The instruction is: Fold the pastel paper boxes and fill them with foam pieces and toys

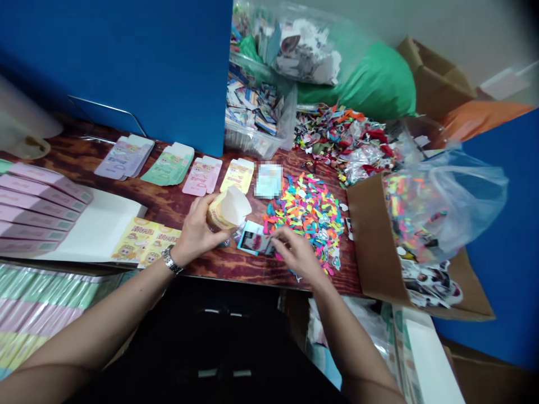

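Pink printed cartons point(40, 210) lie in rows at far left, beside two flat yellow packs point(145, 244). Behind the hands, from left, are purple point(122, 159), green point(169, 168), pink point(202, 178), yellow point(236, 178) and pale-blue point(268, 182) stacks of flat cartons. Further right, a pile of small neon pieces point(309, 210) meets a brown cardboard box point(370, 241).

Over the table, the open yellow paper box point(221, 212) is tilted, its long axis slanting, mouth up and rightward. The left hand point(197, 230), coming from lower left, curls fingers and thumb around it — firmly closed. The right hand point(297, 252) reaches leftward, fingers bent beside a blue-edged glossy card point(252, 240) — whether they grip anything, I cannot tell.
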A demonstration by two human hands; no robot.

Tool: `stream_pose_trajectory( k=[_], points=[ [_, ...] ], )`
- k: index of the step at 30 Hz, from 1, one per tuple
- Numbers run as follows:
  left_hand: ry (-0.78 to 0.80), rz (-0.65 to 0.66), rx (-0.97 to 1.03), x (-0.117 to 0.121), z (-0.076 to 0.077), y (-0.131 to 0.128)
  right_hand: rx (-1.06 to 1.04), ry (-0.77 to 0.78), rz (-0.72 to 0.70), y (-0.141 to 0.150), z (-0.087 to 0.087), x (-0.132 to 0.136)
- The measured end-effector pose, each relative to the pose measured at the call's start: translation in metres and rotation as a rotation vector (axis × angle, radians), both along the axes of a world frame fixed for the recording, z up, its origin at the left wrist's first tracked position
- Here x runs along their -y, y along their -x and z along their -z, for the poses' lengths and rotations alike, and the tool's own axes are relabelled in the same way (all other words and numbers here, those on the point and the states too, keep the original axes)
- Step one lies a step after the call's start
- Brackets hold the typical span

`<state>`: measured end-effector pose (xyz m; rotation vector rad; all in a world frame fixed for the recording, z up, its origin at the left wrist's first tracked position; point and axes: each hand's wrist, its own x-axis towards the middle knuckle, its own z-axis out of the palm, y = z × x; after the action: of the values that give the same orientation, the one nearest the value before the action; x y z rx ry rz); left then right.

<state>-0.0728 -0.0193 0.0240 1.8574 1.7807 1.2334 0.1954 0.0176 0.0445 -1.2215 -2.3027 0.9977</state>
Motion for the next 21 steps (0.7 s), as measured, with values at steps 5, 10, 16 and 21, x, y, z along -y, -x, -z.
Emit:
stream_pose_trajectory(
  k=[5,10,16,21],
  points=[
    [-0.044,-0.026,-0.215,0.001,0.002,0.001,-0.203,-0.41,0.167,-0.009,-0.057,-0.014],
    [-0.056,0.099,-0.286,0.005,0.005,-0.016,-0.016,-0.669,-0.075,0.029,-0.048,-0.017],
    [-0.021,0.123,-0.229,0.007,0.023,-0.029,-0.068,-0.489,-0.053,0.046,-0.018,-0.003],
    [-0.009,0.149,-0.197,0.001,0.021,-0.027,0.107,-0.343,0.312,-0.036,-0.01,-0.022]
  ],
)
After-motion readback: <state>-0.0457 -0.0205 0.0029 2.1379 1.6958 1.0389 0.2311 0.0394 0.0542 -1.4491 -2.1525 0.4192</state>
